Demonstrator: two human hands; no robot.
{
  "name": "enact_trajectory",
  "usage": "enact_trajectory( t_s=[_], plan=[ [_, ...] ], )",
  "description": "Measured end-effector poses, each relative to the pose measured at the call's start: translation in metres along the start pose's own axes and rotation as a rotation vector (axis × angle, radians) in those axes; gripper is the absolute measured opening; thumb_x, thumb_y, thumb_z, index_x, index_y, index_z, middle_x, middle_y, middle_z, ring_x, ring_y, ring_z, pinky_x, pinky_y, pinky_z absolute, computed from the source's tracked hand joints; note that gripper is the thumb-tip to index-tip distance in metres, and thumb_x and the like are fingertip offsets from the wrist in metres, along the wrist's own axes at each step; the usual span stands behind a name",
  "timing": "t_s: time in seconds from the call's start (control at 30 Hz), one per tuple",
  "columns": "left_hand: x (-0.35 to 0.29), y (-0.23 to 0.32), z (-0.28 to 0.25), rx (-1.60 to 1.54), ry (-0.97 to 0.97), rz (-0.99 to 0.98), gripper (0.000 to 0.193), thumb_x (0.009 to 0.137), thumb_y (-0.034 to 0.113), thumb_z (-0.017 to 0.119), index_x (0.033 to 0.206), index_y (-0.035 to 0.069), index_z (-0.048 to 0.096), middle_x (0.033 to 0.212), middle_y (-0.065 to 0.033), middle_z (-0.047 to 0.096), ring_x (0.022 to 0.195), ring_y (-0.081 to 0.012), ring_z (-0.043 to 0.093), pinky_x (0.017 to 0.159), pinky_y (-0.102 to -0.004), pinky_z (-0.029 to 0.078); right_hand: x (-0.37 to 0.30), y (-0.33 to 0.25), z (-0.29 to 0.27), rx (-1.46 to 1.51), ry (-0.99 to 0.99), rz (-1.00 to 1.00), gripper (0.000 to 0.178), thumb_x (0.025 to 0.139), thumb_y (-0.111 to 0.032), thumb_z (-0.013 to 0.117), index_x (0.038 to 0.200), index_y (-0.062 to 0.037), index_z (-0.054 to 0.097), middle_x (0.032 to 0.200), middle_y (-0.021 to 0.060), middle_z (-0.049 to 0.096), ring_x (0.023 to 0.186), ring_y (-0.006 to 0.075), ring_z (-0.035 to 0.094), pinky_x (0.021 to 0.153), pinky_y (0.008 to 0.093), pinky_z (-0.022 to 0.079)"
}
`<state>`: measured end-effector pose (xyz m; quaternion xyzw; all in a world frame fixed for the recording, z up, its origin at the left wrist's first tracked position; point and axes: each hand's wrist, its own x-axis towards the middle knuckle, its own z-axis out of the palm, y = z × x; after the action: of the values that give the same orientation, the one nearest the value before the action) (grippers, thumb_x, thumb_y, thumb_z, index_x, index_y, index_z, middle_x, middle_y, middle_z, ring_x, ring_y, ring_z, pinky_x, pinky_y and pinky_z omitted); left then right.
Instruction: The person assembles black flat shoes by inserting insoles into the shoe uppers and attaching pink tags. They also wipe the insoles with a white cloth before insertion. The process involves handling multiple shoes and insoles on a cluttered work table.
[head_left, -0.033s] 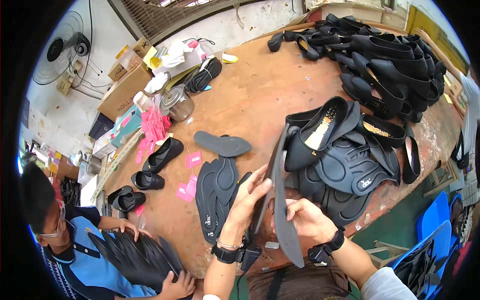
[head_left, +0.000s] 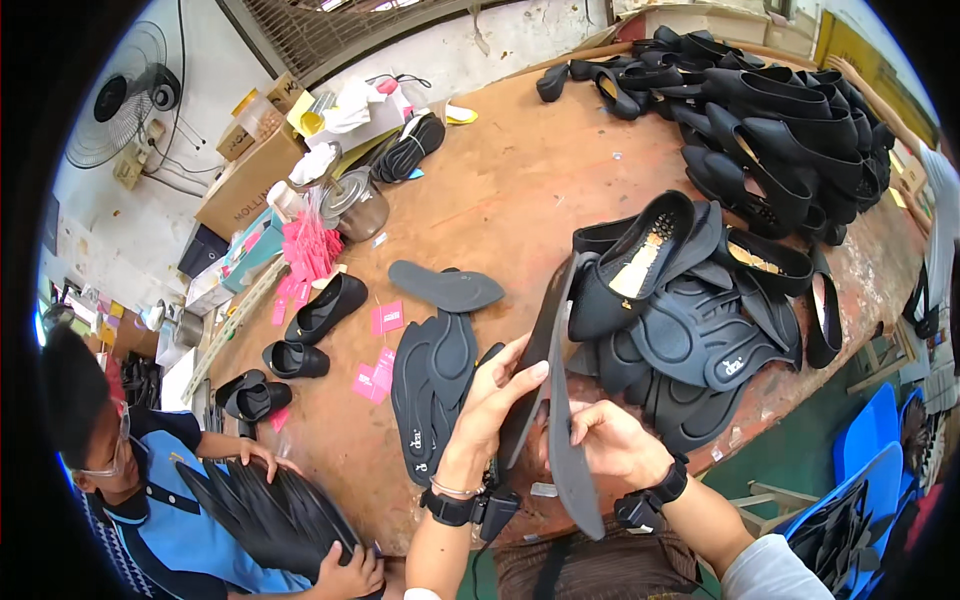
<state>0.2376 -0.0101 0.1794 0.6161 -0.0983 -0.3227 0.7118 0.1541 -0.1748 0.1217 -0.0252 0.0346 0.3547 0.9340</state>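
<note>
In front of me stand two dark grey shoe insoles on edge, seen nearly side-on. My left hand [head_left: 497,395] is wrapped round the left insole [head_left: 527,415], thumb against its inner side. Pinched near its lower half by my right hand [head_left: 618,440] is the right insole [head_left: 565,455], its end pointing down. Just beyond them lies a heap of black moulded insoles [head_left: 690,335], with black flat shoes [head_left: 645,265] on top. More insoles [head_left: 432,375] lie on the table left of my left hand.
On the brown table [head_left: 520,170], a large pile of black shoes [head_left: 790,130] stands at the far right. Pink tags [head_left: 375,375] and black shoes [head_left: 332,305] lie left. A co-worker at lower left holds a stack of black insoles [head_left: 285,510]. Blue chairs [head_left: 865,480] stand at right.
The two insoles in my hands have shifted slightly, and my left thumb sits a little differently. The co-worker's lower hand has moved slightly along the stack.
</note>
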Motion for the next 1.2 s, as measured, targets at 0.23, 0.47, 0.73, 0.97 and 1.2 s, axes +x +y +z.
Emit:
enact_trajectory(
  t_s=[0.23,0.47,0.73,0.97,1.2],
  plan=[
    [-0.020,0.006,-0.055,-0.644,0.020,-0.142,0.061,0.097,0.029,0.058,0.144,-0.006,0.040,0.083,0.0026,0.039,0.061,-0.0045,0.033,0.047,-0.0195,0.026,-0.022,0.003,-0.015,0.071,0.115,-0.034,0.054,0.067,0.003,0.053,0.121,0.0061,0.055,0.099,0.0274,0.066,0.090,0.0392,0.068,0.082,0.0460,0.056],
    [-0.035,-0.003,-0.109,-0.752,-0.155,0.187,0.060,0.103,0.030,0.054,0.150,-0.002,0.034,0.091,-0.0049,0.050,0.076,-0.0136,0.051,0.062,-0.0262,0.047,-0.057,0.004,-0.010,0.044,-0.063,-0.062,0.064,0.069,0.002,0.055,0.132,0.0056,0.047,0.113,0.0328,0.065,0.101,0.0432,0.067,0.084,0.0496,0.055],
    [-0.113,-0.064,-0.027,1.290,0.809,0.434,0.072,0.081,0.033,0.080,0.142,0.006,0.052,0.151,-0.0291,0.035,0.137,-0.0475,0.035,0.114,-0.0547,0.029,-0.078,0.020,0.014,-0.410,0.419,-0.332,0.047,0.091,-0.013,0.061,0.135,0.0039,0.054,0.131,0.0185,0.063,0.120,0.0281,0.062,0.104,0.0458,0.049],
    [-0.146,-0.117,-0.003,1.112,0.797,0.370,0.013,0.077,0.007,0.080,0.086,0.002,0.073,0.138,-0.0252,0.054,0.118,-0.0417,0.059,0.096,-0.0447,0.049,-0.068,0.031,0.026,-0.753,0.371,-0.561,0.074,0.085,-0.006,0.056,0.153,0.0019,0.027,0.148,0.0265,0.044,0.124,0.0308,0.058,0.101,0.0392,0.051],
    [-0.202,-0.108,-0.030,0.981,0.448,0.329,0.019,0.068,-0.001,0.081,0.085,0.002,0.074,0.144,-0.0246,0.050,0.126,-0.0414,0.056,0.106,-0.0451,0.045,-0.072,0.012,0.056,-2.023,0.305,-0.753,0.068,0.102,-0.049,0.046,0.146,0.0034,0.042,0.141,0.0198,0.053,0.105,0.0292,0.059,0.094,0.0413,0.045]
  ],
)
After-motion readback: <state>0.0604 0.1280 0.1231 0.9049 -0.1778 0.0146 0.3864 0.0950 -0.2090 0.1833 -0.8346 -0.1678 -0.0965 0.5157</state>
